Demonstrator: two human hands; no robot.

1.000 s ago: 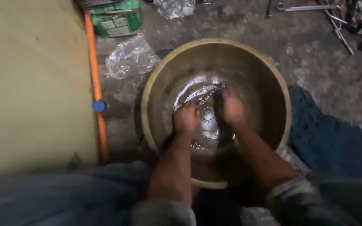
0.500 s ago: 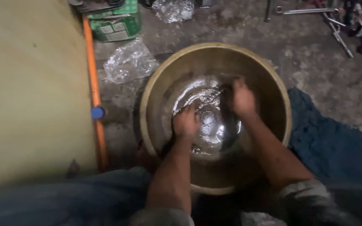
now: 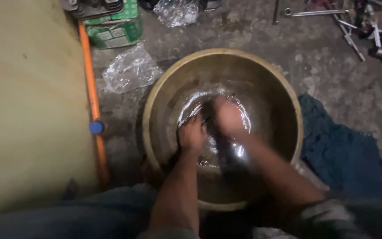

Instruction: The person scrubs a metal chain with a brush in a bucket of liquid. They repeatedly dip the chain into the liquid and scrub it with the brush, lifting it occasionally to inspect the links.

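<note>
A wide, round brass-coloured bowl [image 3: 284, 102] stood on the concrete floor [image 3: 332, 66], shallow water [image 3: 200, 99] glinting at its bottom. Both hands were inside it, close together: left hand [image 3: 192, 134] curled at the wet base, right hand [image 3: 227, 116] motion-blurred. Whether either grasped anything could not be told. A blue cloth [image 3: 341, 155] lay just right.

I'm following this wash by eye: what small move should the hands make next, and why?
Probably rub the hands together under the water: the left hand and the blurred right hand both sit in the shallow water of the brass-coloured basin, close together.
</note>
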